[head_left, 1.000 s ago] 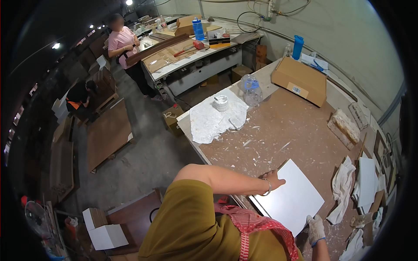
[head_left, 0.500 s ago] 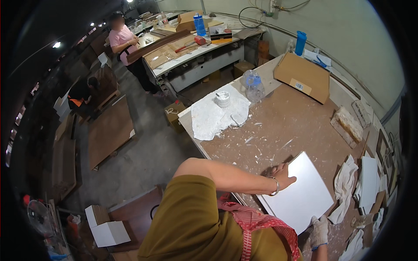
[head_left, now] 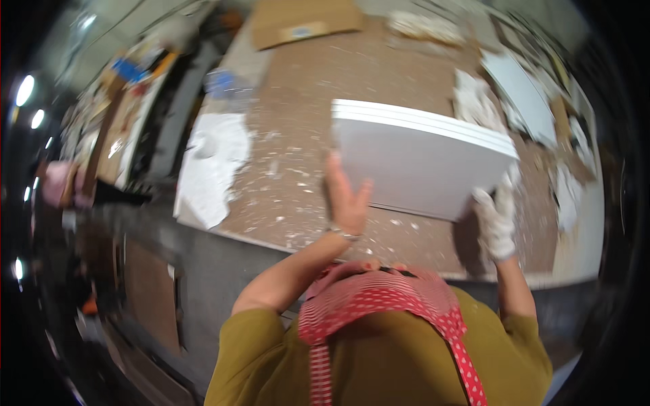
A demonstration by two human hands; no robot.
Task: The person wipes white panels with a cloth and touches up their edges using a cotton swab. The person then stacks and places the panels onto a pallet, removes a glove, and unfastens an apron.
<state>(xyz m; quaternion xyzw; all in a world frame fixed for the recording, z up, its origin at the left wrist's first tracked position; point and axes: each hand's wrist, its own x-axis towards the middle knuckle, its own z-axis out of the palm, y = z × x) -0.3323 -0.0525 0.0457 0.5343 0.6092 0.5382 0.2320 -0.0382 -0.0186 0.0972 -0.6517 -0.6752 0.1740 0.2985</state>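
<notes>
A stack of white boards (head_left: 413, 159) is raised on its long edge above the brown worktop, with its broad face toward me and its layered edges on top. My bare left hand (head_left: 347, 199), with a bracelet at the wrist, grips the left end, its thumb against the face. My right hand (head_left: 497, 220), in a whitish knitted glove, clasps the lower right end. Its fingers are partly hidden and blurred by motion. A crumpled white cloth (head_left: 474, 100) lies just beyond the boards on the right.
White chips litter the worktop (head_left: 291, 162). On its left are a white sheet (head_left: 215, 162) and clear bottles (head_left: 227, 88). A cardboard box (head_left: 308, 24) and a pale block (head_left: 426, 28) stand at the far side. White strips (head_left: 521, 95) lie right. Another person (head_left: 64, 184) stands far left.
The view has swung to the right. The boards have gone from lying flat to tilted up on edge, and my left hand has shifted from their top to their left end.
</notes>
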